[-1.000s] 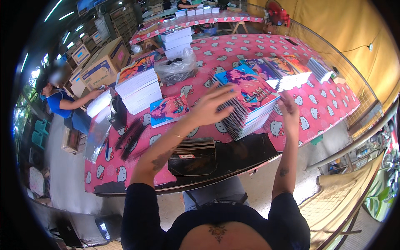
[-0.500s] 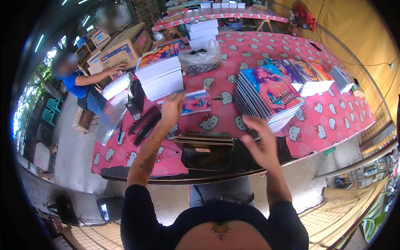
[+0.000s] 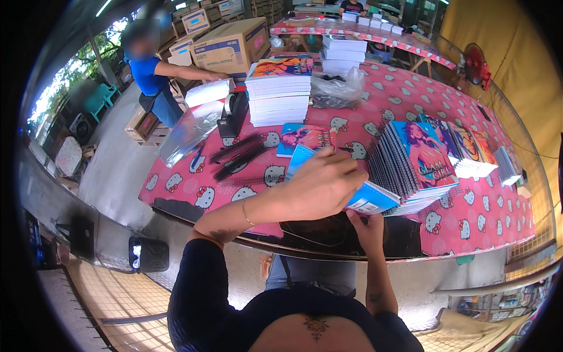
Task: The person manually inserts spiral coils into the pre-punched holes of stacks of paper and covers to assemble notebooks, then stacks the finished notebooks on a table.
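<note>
Over pink-covered table (image 3: pixel 404 100), blue-backed notebook (image 3: pixel 372 198): right hand (image 3: pixel 368 230) grasping lower edge, left hand (image 3: pixel 328 179) curled above, grip unclear. Coil-bound notebook stack (image 3: pixel 419 161) looks done; seemingly uncoiled stack (image 3: pixel 278 100), black coils (image 3: pixel 237 157) left.

Blown-out daylight at left — pale sheen on floor (image 3: pixel 102 173), fisheye-bent edges

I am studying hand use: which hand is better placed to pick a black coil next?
Probably the left hand: it is nearer the black coils, while the right hand is farther right, at the lower edge of the blue pad.
</note>
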The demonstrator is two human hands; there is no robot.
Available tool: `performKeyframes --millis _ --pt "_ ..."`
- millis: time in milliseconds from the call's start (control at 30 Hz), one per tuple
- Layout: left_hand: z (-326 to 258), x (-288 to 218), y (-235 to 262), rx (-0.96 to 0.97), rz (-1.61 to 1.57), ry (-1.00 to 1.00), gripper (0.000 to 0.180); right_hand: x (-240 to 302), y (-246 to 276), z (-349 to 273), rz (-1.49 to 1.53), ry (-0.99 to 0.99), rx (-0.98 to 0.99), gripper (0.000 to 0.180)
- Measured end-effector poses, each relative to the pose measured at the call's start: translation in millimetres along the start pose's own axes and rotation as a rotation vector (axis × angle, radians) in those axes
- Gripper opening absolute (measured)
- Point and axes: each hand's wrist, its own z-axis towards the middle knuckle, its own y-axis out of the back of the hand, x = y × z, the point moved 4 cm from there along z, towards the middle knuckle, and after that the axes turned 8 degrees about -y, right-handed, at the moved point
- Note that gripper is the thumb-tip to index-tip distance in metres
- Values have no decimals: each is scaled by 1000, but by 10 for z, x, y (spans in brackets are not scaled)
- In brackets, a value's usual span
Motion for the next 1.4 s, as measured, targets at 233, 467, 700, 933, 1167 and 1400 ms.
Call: performKeyframes --millis 233,467,700,933,1167,1400 --pt "-787 99 -573 -2 199 104 40 77 -132 -38 22 44 -14 45" --pt "-1863 320 -1165 -781 -820 1027 51 -72 -234 -44 -27 68 -81 50" --pt "-2405 1319 -1144 -99 345 629 25 -354 200 5 167 -16 56 47" --pt "-1945 1410 -799 -381 418 633 17 -83 172 -9 113 85 -63 52" --pt "-1635 687 -356 -544 -145 744 18 1160 -613 40 -677 640 11 38" --pt "-1628 120 -347 -476 -194 677 12 810 -997 323 -711 526 77 10"
